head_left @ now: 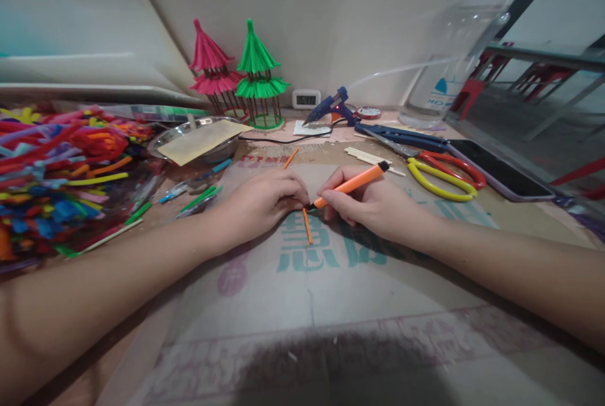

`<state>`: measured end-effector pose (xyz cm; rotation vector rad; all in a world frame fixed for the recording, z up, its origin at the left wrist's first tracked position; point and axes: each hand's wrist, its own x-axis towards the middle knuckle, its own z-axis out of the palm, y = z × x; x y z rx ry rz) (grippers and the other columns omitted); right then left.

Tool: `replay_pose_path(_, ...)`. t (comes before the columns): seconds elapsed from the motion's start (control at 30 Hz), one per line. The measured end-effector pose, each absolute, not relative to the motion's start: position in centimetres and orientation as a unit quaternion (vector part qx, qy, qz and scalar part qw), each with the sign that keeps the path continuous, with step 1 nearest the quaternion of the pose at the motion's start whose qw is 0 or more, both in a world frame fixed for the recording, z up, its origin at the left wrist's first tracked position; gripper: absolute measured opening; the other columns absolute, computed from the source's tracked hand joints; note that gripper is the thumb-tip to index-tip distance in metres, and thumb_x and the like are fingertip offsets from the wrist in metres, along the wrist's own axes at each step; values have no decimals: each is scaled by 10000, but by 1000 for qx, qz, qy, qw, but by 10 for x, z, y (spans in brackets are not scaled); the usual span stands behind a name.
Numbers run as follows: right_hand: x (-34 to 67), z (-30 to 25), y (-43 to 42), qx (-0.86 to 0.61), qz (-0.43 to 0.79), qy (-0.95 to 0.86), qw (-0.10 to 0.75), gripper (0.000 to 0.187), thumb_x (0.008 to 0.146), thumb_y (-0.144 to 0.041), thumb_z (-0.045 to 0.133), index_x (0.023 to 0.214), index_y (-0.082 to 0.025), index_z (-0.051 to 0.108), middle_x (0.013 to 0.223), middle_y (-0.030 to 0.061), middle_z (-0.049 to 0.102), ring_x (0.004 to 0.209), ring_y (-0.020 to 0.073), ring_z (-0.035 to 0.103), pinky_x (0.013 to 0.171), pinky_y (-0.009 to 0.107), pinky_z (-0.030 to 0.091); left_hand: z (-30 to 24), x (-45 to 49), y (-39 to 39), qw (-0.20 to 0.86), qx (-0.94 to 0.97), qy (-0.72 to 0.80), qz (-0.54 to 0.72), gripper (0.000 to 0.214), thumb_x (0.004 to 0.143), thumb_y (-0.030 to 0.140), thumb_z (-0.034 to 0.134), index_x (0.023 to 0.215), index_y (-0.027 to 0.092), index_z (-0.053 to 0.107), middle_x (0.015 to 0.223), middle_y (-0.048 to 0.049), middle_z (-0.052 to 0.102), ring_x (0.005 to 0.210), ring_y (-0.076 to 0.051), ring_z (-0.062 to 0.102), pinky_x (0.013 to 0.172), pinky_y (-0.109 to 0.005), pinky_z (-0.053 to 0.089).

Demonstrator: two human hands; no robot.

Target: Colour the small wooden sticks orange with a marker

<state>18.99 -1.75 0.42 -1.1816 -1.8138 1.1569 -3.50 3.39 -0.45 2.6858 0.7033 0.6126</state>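
Note:
My right hand [357, 201] grips an orange marker [352, 186], its dark end cap pointing up to the right. The marker's tip meets a thin orange stick [308, 227] on the printed sheet [265, 305]. Over the middle of that stick lies my left hand [265, 201], its fingers closed together and pinching it. Both ends of the stick stick out past the left hand, one away from me and one toward me. Where the fingertips meet the stick is partly hidden. Several pale sticks [371, 159] lie just beyond my right hand.
At left are a heap of colourful pipe cleaners [70, 166] and a metal bowl [163, 141] under a yellow card [203, 144]. Behind stand pink [212, 72] and green [259, 78] pagodas and a blue glue gun [333, 106]. Scissors [442, 179], a phone [501, 169] and a clear container [432, 91] sit right.

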Motion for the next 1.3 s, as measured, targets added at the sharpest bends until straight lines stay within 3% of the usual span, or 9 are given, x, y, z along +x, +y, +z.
replay_pose_path(0.4,188,6,-17,-455,454,-690,334,151,943,-349,593,889,-207,594,712,-3,691,573,116,583,482,233,391,-8,-37,34,136,934,237,232,131,991,202,577,907,185,676,975,-24,703,914,-157,644,821,-270,478)
replay_pose_path(0.7,190,9,-19,-449,486,-689,295,166,922,-348,609,830,-213,575,644,-2,691,520,114,562,486,241,399,-7,-36,34,129,935,246,222,117,954,123,596,895,176,682,950,-21,706,876,-151,642,799,-258,480)
replay_pose_path(0.97,189,7,-21,-447,474,-684,328,172,949,-362,594,870,-209,588,680,2,698,535,108,575,475,228,396,-3,-35,28,149,930,274,198,112,974,202,594,908,180,682,956,-37,703,898,-175,641,813,-291,480)
replay_pose_path(1.3,189,8,-21,-448,459,-699,315,180,945,-368,605,881,-199,602,693,14,705,529,107,562,466,234,400,-2,-34,29,147,928,273,205,81,939,153,620,891,189,673,940,-24,663,910,-178,617,807,-289,461)
